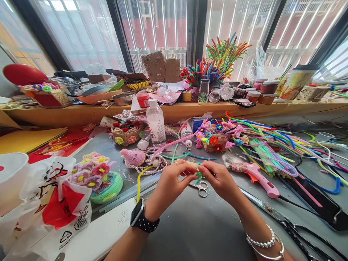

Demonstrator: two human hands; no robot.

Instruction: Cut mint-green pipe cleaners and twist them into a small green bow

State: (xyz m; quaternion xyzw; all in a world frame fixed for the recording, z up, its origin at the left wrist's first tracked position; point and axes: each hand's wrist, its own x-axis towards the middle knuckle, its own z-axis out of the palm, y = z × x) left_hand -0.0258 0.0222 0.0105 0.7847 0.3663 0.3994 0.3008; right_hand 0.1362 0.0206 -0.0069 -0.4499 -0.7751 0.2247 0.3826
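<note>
Over the middle of the grey table, my left hand (178,177) and my right hand (219,179) meet with fingertips pinched together. Between them is a small green fuzzy piece (199,174), like bent pipe cleaner, mostly hidden by the fingers. A pale yellowish bit also shows at the left fingertips; its kind is unclear. Just below the hands lie small scissors (202,189) with white handles. To the right rests a pink hot glue gun (257,175), its nozzle pointing towards my right hand. A yellow pipe cleaner (140,179) curves beside my left wrist.
Large black-handled scissors (285,221) lie at right, near bundled pipe cleaners (262,156). A flower-filled basket (216,143) and a clear bottle (156,123) stand behind. At left are a pipe-cleaner flower pot (107,188), a white box (100,235) and a plastic bag (65,206).
</note>
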